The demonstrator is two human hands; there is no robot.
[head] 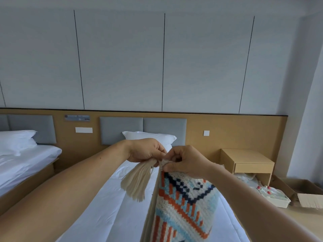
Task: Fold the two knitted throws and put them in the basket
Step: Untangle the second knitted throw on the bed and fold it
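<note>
Both hands meet above the bed [104,206], fingers curled. The left hand [145,151] pinches a corner of the throw [183,206] by its cream tassel [138,182], and the right hand [185,161] pinches the top edge just beside it. To fold well, I would match the two corners exactly, let the cloth hang straight over the bed, then lay it flat there. The throw is thick knit, cream with orange, pale blue and navy zigzags. No basket shows.
</note>
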